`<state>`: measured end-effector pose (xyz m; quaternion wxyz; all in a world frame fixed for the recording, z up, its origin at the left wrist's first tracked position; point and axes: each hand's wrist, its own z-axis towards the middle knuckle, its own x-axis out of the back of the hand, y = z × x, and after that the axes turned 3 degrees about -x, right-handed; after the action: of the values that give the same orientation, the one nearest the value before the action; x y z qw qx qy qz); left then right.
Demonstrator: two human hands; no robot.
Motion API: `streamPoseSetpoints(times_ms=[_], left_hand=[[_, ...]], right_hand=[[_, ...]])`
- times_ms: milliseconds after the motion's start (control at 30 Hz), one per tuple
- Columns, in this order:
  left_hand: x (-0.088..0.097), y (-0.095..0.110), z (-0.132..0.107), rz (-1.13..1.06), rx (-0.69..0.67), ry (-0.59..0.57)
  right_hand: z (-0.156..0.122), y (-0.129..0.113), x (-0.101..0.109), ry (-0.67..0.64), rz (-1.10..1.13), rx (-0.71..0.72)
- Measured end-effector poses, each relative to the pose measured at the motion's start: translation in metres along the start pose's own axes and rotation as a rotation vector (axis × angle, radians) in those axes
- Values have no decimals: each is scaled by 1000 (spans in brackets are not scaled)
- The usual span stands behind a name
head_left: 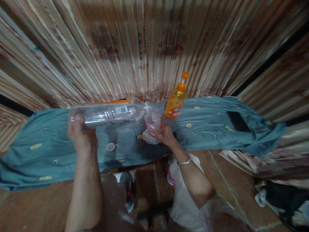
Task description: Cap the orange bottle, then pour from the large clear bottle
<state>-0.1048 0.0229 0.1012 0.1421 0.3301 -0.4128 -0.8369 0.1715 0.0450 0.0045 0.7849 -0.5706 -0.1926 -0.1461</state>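
Observation:
My left hand [82,132] is closed around the base of a large clear plastic bottle [106,113] with an orange-edged label and a barcode. The bottle lies almost level in the air, its neck pointing right. At its mouth is the top of a small clear plastic bottle [153,120] with a pink label; whether the two touch I cannot tell. My right hand [166,133] grips this small bottle from the right. A whitish crumpled cloth or bag [150,138] is at its bottom. Below the large bottle, a round white cap [110,147] lies on the cloth.
An orange pump bottle [175,101] of yellow-orange liquid stands behind my right hand. A black phone [238,121] lies at the right on the teal cloth [205,129] covering the narrow bench. Pleated curtains [145,48] hang behind it. Dark fabric [285,196] is at lower right.

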Motion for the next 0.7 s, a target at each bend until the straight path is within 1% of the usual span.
streamPoseSetpoints(times_ms=[400,567,700], left_hand=[[1,-1,2,17,3,-12],[6,-5,5,0,2,-12],[8,-8,7,35,14,-29]], right_hand=[[1,6,-3,8,-33,-12],[1,6,-3,7,-53,-10],[1,6,-3,9,-52,-10]])
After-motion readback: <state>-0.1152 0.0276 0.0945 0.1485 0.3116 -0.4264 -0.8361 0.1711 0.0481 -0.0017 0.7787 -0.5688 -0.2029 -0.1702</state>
